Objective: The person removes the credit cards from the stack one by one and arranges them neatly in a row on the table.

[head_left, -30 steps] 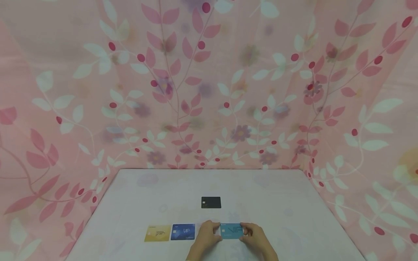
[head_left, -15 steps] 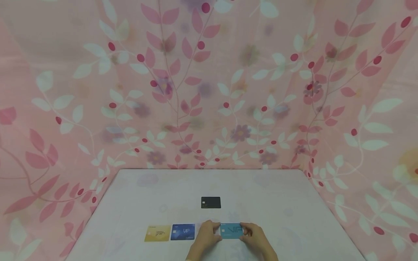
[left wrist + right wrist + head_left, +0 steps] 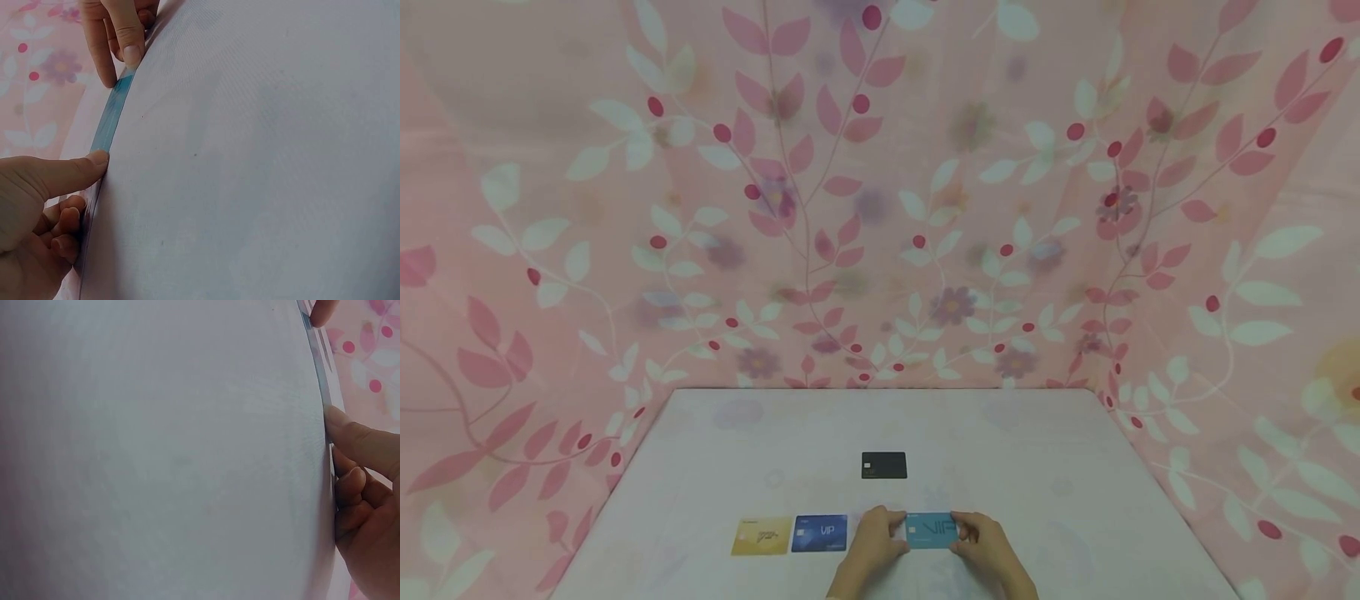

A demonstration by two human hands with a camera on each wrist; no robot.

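Observation:
A teal VIP card (image 3: 930, 531) with a chip lies face up near the front of the table, between the two hands. My left hand (image 3: 871, 542) holds its left edge, thumb at the near corner and fingers at the far one. At the opposite edge my right hand (image 3: 988, 546) grips it the same way. In the left wrist view the card (image 3: 112, 115) shows as a thin strip close over the tabletop, a thumb at each end. Just left of the left hand lies a blue VIP card (image 3: 820, 533), with a gold card (image 3: 760, 536) beside it.
Farther back, near the table's middle, lies a black card (image 3: 884, 465) with a chip. The white tabletop (image 3: 1015, 433) ends at a pink curtain (image 3: 880, 275) patterned with leaves, which also encloses both sides.

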